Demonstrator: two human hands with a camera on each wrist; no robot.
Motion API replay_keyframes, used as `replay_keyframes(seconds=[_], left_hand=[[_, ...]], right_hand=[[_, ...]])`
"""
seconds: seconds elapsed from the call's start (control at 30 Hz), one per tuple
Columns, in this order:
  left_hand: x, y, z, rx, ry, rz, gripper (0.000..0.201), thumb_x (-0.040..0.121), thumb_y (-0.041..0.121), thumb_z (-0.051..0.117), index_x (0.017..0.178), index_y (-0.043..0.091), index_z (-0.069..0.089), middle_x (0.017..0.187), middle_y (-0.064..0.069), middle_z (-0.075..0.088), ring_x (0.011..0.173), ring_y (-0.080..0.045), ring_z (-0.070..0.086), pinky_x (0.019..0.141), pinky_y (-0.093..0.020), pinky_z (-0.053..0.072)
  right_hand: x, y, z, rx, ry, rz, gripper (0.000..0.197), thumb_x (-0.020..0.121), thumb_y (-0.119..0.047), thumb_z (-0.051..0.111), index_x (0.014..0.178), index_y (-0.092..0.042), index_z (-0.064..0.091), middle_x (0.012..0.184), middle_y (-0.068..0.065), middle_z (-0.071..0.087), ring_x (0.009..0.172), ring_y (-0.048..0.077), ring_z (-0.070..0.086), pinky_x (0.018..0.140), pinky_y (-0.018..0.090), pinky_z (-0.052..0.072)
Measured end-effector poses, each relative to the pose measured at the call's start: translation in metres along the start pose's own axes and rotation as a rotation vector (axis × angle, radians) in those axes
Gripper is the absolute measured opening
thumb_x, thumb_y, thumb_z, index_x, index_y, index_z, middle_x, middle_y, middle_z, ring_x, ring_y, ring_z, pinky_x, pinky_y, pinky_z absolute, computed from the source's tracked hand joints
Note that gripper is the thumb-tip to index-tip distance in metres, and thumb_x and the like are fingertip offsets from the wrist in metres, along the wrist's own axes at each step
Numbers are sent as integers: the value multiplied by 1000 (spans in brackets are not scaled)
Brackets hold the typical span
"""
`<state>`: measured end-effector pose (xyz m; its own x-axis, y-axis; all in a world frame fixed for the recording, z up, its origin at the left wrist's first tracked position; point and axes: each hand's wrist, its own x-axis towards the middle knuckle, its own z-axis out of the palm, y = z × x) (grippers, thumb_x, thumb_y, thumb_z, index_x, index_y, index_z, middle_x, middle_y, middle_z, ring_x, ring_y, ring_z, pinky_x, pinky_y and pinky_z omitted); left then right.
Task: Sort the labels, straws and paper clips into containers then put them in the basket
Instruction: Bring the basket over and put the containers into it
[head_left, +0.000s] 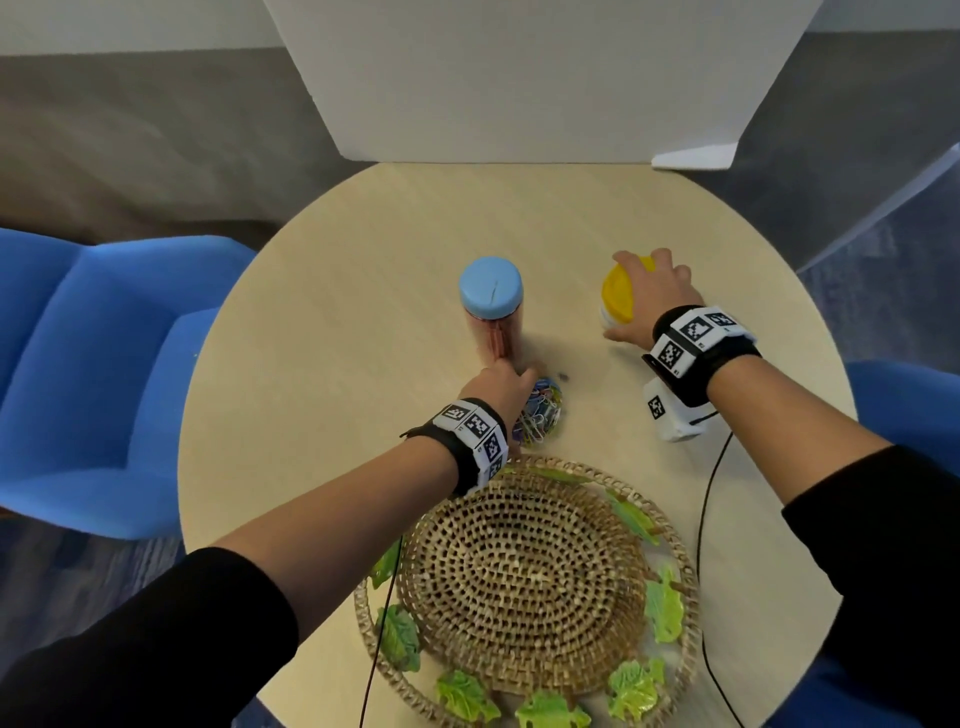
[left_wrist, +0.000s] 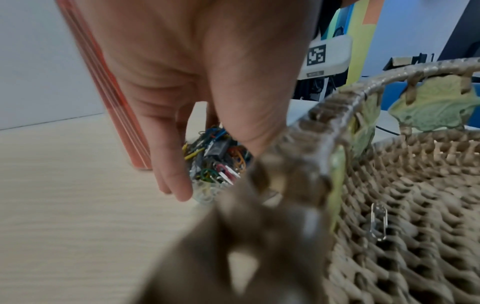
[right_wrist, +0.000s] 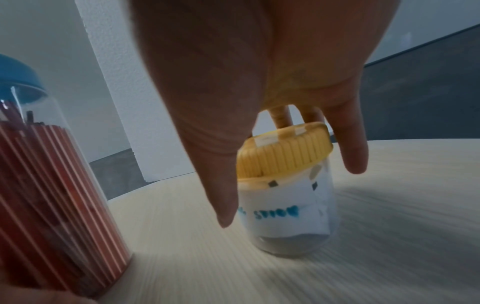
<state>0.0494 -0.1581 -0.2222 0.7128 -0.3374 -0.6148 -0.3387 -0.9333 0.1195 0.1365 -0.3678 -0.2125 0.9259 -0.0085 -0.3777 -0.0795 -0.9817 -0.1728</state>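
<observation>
My left hand (head_left: 501, 387) reaches down over a small clear container of coloured paper clips (head_left: 543, 415) just beyond the basket. In the left wrist view its fingers (left_wrist: 176, 185) and thumb close round the container (left_wrist: 215, 160). My right hand (head_left: 654, 291) lies curled over the yellow lid of the label jar (head_left: 615, 296) at the right. The thumb (right_wrist: 221, 195) runs down the side of this jar (right_wrist: 285, 195), which holds white paper slips. A tall jar of red straws (head_left: 491, 291) with a blue lid stands upright at the centre.
The woven basket (head_left: 524, 545) with green leaf trim sits at the table's near edge; one loose silver paper clip (left_wrist: 379, 222) lies inside it. A small dark speck (head_left: 563, 375) lies near the clip container. White board (head_left: 519, 78) stands at the back, with blue chairs (head_left: 88, 364) on both sides.
</observation>
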Motion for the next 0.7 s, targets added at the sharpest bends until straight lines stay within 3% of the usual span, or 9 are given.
replay_keyframes(seconds=[0.1,0.33,0.57,0.7], left_hand=[[2,2,0,21,-4,-5,94,67,25,89,140,10,31,119,-21,48,101,-36,60,78,-41,52],[-2,-1,-6,28,-18,16,92,65,25,90,138,11,35,117,-18,54,100,-36,61,82,-43,55],[-16,-8,-21,-97,98,2,98,54,42,92,134,13,42,120,-11,61,104,-31,62,88,-42,54],[-31,-7,-35,-166,159,-10,106,56,41,92,143,15,37,129,-10,59,113,-30,60,94,-41,53]], right_hand=[[-2,3,3,16,22,-4,87,73,-35,83,143,-35,32,142,13,28,127,42,36,88,50,48],[-11,11,5,17,27,-16,81,75,-38,80,142,-35,34,140,12,31,126,40,38,88,48,48],[-27,19,-4,-14,-24,-34,86,70,-39,83,142,-35,35,136,10,35,122,39,42,88,48,49],[-43,24,-11,-20,-18,-38,88,67,-38,84,141,-36,36,134,10,38,119,38,44,88,48,51]])
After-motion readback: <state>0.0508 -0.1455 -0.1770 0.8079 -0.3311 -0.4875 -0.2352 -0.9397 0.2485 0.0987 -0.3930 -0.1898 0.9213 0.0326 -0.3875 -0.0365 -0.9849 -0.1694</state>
